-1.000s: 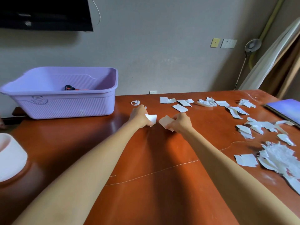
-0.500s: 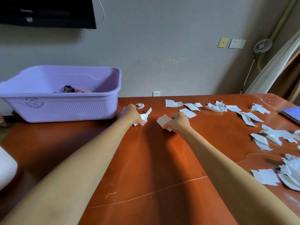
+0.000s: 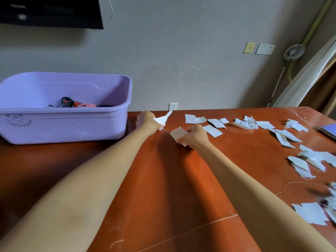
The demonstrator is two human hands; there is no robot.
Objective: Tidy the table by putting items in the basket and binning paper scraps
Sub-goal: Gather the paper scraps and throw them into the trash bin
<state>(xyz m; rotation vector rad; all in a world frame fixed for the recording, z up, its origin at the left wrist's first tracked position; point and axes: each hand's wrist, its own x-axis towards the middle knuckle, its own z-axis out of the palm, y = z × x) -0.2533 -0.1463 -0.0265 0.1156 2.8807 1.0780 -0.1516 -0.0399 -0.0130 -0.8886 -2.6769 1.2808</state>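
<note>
Left of the left hand (image 3: 148, 120), a lilac basket (image 3: 72, 128) stands on the table (image 3: 163, 188), just beside that hand. A few small items (image 3: 78, 104), one of them orange and black, lie in its bottom. The left hand reaches forward with its fingers (image 3: 158, 125) curled round a crumpled white paper scrap (image 3: 163, 119), whose pointed end sticks out up and to the right, toward the far table edge. Just right of it, and apart from it, the right hand (image 3: 195, 136) pinches a second, paler scrap (image 3: 179, 133) between thumb and fingers, low over the table; whether it touches the wood I cannot tell. Right of those fingers, a row of loose white scraps (image 3: 212, 130) lies along the far edge, the nearest just beside the knuckles. Farther right, more torn scraps (image 3: 309, 159) are scattered toward the near edge, and a blue notebook (image 3: 329, 130) shows at the border.
</note>
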